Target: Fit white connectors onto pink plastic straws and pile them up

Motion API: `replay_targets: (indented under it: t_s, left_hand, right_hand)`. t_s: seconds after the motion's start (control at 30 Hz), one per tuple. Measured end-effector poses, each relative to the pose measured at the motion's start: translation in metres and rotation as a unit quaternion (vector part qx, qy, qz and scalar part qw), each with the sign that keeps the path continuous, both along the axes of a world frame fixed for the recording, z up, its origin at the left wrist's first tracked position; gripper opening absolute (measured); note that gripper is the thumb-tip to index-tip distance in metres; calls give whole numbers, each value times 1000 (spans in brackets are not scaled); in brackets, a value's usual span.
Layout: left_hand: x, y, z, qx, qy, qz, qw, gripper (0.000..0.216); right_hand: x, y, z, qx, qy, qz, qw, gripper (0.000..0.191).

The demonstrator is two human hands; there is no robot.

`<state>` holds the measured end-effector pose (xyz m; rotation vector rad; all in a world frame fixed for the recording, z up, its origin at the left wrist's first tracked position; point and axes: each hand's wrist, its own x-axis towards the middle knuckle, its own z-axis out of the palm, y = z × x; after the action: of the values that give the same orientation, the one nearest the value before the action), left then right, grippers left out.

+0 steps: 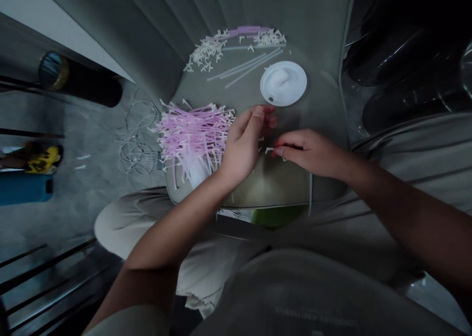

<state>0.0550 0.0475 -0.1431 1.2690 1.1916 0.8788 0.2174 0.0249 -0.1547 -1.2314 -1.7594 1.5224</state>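
step in hand: judged to be the handling of one small white piece (269,150) at the fingertips, over the front part of the grey seat (326,112).
right hand (309,152): thumb and forefinger pinched together, apparently grasping the small white piece, which juts from their tips.
left hand (243,144): fingers curled, thumb against forefinger, beside the tube heap; cannot tell whether anything is gripped.
next move calls for: in my judgement, a firm, exact pinch and a small turn of the piece, the two hands kept near each other.
white dish (293,94): count 1, beyond the hands, a white mass on it.
tube heap (193,127): count 1, lilac and pale tubes with white ends; tubes overlap, uncountable.
white-piece piles: count 2, left pile (206,52) and right pile (271,37); pieces too many to count.
loose pale tubes (243,68): about 4, between piles and dish.
lilac tubes (249,30): several at the back, overlapping, no sure count.
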Motion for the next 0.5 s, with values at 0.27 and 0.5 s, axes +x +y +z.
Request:
replay_targets:
  t_s: [0.27,0.5]
  left_hand:
    - [31,5,3,-210,-164,-57,962,55]
    - [30,0,2,-251,-195,-113,941,59]
  right_hand:
    - [-6,-3,-6,44,2,-15,999,18]
    - [-6,-4,-11,82,-27,2,996,18]
